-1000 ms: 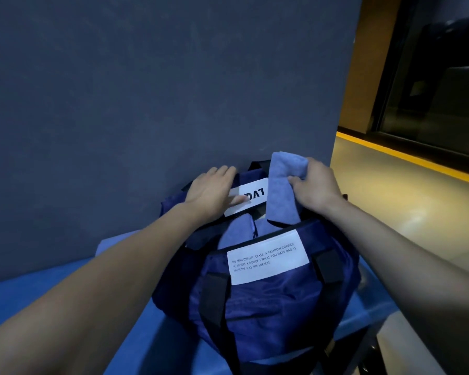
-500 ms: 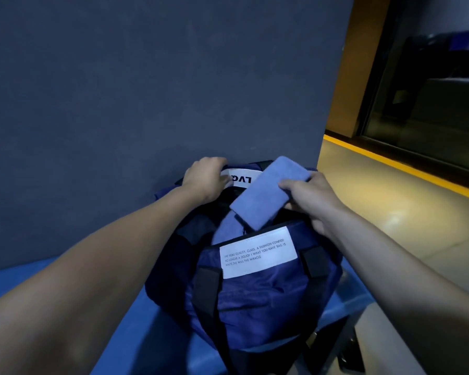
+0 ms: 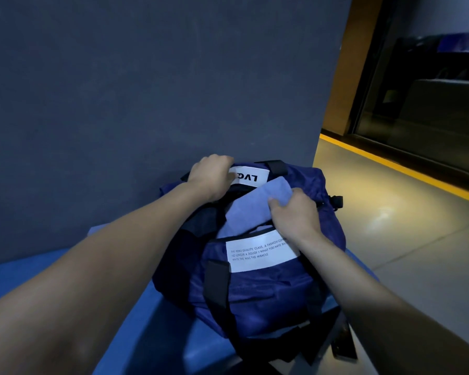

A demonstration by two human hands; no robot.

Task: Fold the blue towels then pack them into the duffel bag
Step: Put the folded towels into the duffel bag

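Towel (image 3: 251,205), folded, pale blue, lies tilted across the bag's (image 3: 260,293) mouth.

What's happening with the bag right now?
A person is packing a folded blue towel into the navy duffel bag on the blue surface. The left hand grips the far edge of the bag's opening, holding it open. The right hand grips the towel, which lies partway in the opening.
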